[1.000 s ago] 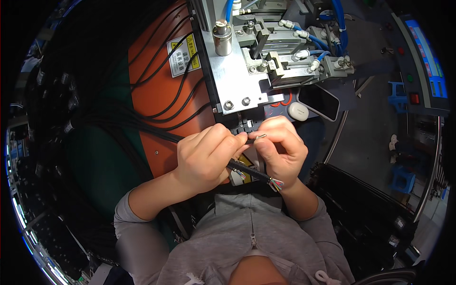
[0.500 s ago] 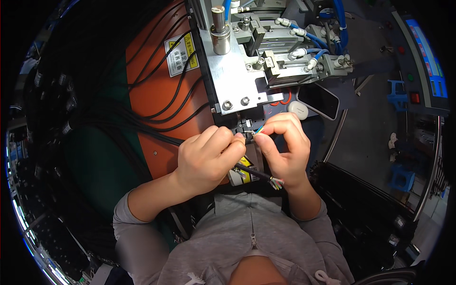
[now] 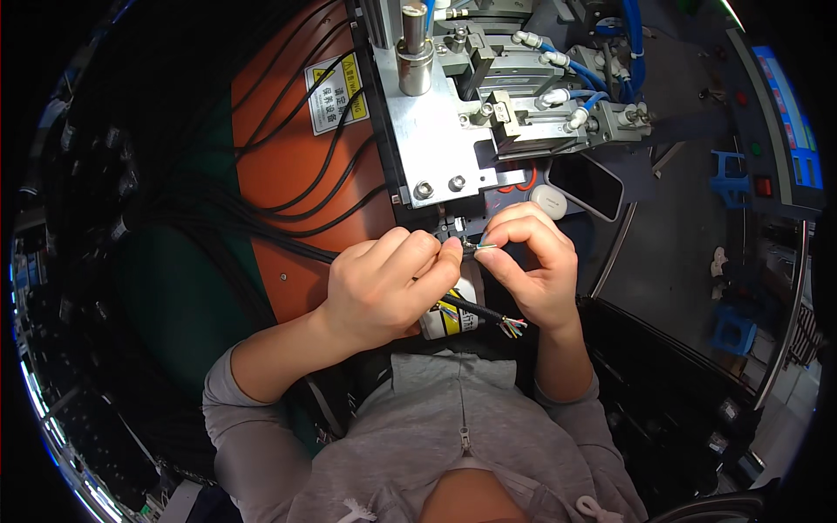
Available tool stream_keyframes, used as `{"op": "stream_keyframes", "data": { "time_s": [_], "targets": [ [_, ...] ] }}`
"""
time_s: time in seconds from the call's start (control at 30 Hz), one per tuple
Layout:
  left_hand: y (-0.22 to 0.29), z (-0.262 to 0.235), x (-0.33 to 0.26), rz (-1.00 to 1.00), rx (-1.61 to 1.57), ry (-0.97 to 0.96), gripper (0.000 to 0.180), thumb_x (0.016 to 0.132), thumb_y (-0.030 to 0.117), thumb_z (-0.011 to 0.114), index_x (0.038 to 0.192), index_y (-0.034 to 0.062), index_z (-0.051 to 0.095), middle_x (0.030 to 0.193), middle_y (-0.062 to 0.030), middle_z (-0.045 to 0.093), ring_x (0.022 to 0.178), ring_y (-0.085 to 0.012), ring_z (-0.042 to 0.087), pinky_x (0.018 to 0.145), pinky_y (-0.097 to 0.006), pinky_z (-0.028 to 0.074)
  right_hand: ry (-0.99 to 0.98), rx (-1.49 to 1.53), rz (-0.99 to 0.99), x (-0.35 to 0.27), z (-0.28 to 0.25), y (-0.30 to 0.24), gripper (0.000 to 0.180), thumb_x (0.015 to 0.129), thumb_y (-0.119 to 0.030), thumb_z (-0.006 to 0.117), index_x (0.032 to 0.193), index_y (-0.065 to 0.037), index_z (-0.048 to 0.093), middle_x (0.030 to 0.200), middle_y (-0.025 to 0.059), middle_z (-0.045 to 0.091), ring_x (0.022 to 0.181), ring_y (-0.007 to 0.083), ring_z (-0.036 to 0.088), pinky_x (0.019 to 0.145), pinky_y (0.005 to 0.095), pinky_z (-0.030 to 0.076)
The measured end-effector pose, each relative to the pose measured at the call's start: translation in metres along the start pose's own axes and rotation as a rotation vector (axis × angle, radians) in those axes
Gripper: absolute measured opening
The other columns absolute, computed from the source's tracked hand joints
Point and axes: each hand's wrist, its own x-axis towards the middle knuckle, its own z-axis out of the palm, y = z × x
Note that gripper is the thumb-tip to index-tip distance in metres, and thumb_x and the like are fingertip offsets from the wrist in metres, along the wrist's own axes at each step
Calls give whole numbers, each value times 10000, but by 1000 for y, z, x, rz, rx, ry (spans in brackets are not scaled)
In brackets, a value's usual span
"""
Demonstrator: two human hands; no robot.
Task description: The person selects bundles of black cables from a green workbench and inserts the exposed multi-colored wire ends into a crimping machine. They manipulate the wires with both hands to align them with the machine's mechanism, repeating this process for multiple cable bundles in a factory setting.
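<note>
Thumb and fingers of my left hand [image 3: 388,277] are closed around the end of a black cable, which is mostly hidden by the hand. From that end come thin coloured wires [image 3: 486,247], green and white among them. My right hand [image 3: 539,268] pinches these wires between thumb and forefinger, just right of the left fingertips. Below the left hand sticks out another black cable [image 3: 475,308], its end fanned into several coloured wires [image 3: 513,327]. Right beyond my fingertips is a small black fixture [image 3: 451,228] at the machine's front.
A metal machine [image 3: 427,131] with pneumatic cylinders and blue hoses [image 3: 580,74] stands ahead. Several black cables [image 3: 296,248] run over the orange panel [image 3: 314,192] at left. A phone [image 3: 586,186] and a round white case [image 3: 549,201] lie to the right. At far right is a screen [image 3: 789,118].
The wires in my right fingers have swung from slanting upward to nearly level. My left fingertips have moved slightly right and up. The machine sits slightly farther right in view.
</note>
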Motion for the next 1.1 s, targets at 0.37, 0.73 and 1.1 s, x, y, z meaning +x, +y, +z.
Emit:
{"op": "stream_keyframes", "data": {
  "time_s": [0.37,0.73,1.1],
  "targets": [
    [5,-1,-1,5,60,-86,294,693,96,677,987,98,695,750,4,558,582,-96,517,433,-223,373,97,148,212,-3,6,10,103,757,-24,681,760,5,582,780,76,588,734,151,552,683,259,428],
    [11,2,3,-99,202,-186,315,711,15,638,1012,92,689,659,-1,365,541,-97,426,426,-236,352,99,-385,7,5,19,10,64,720,6,656,742,-9,597,699,101,576,649,263,541,605,341,434],
    [11,5,3,-126,194,-158,279,710,35,638,978,89,693,662,3,390,547,-98,457,433,-234,365,211,-115,211,-1,29,24,52,771,-19,602,735,2,569,701,80,544,667,185,528,606,282,406]
  ]
}}
